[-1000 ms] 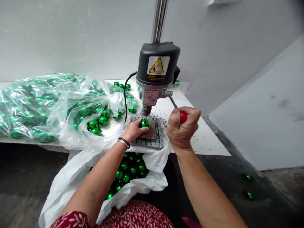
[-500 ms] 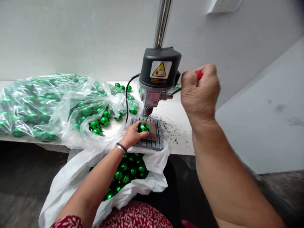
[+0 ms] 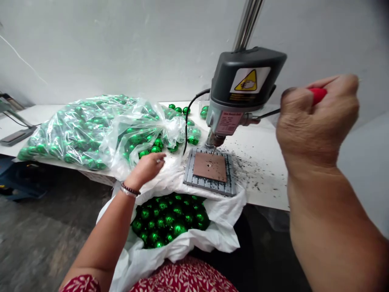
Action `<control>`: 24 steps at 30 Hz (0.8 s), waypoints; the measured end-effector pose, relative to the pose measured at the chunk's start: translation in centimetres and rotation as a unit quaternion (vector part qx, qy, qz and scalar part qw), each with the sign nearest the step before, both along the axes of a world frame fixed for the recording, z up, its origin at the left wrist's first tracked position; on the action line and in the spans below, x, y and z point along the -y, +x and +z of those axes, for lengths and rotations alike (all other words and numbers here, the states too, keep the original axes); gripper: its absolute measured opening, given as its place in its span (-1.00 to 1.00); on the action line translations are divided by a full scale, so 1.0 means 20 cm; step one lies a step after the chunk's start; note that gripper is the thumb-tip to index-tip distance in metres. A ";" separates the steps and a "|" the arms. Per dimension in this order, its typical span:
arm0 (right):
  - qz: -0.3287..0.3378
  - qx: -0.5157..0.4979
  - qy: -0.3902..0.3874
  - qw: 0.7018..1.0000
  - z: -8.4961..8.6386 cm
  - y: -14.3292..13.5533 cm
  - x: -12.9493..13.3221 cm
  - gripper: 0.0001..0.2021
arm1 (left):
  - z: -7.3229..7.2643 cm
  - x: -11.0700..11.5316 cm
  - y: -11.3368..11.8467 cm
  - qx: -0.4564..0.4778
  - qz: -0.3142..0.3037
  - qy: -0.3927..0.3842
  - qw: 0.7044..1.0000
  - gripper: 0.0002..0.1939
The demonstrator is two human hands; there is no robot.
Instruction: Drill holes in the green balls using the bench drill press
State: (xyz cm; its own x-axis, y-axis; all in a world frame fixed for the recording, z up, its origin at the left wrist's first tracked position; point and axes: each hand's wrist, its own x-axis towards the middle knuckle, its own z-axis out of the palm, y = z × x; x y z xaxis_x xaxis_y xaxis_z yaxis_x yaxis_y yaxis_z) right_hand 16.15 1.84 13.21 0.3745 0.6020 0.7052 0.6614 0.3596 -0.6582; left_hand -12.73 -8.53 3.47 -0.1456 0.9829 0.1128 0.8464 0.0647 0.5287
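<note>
My right hand (image 3: 317, 121) is closed around the red grip (image 3: 319, 96) of the feed lever on a small bench drill press (image 3: 243, 85). Under its chuck lies a brown board (image 3: 209, 166) with a small hole, on the slotted grey base (image 3: 209, 188); no ball sits on it. My left hand (image 3: 148, 167) is left of the base, fingers loosely apart and no ball visible in it. Just beyond it are loose shiny green baubles (image 3: 156, 150) at the mouth of a clear plastic bag (image 3: 73, 125). More green baubles (image 3: 170, 219) fill a white bag (image 3: 209, 241) at my lap.
Dark shavings (image 3: 257, 170) are scattered on the white table (image 3: 267, 192) right of the base. A black cable (image 3: 188, 117) hangs beside the drill. Another stand (image 3: 18, 134) is at the far left, with a blue stool (image 3: 21, 178) below.
My left hand has left the drill base for the loose baubles on the left. The bauble it held on the board is gone from there. My right hand stays on the lever; the view has shifted left.
</note>
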 end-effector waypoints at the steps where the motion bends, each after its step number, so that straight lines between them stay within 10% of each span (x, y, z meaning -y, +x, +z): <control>1: 0.005 -0.001 0.009 1.000 -0.01 0.00 0.00 -0.94 | 0.00 -0.04 -0.04 -0.067 0.032 -0.007 0.997 -0.76; 6: 0.013 0.007 0.037 0.999 -0.04 0.02 -0.02 -0.89 | -0.04 -0.10 -0.20 -0.220 0.086 -0.171 0.957 -0.93; 11: 0.020 0.007 0.039 0.999 -0.04 0.01 -0.01 -0.84 | -0.15 -0.05 -0.23 -0.173 0.069 -0.176 0.967 -0.54; 16: 0.038 0.001 0.038 0.999 -0.03 -0.02 0.03 -0.84 | -0.16 -0.05 -0.18 0.110 0.060 -0.105 0.987 -0.41; 20: 0.048 -0.011 -0.009 0.999 0.00 -0.04 0.06 -0.88 | -0.08 -0.05 -0.09 0.446 0.012 -0.034 0.894 -0.33; 24: 0.050 -0.015 -0.030 0.998 0.02 -0.04 0.06 -0.91 | -0.05 -0.09 0.04 0.562 -0.061 -0.063 0.823 -0.42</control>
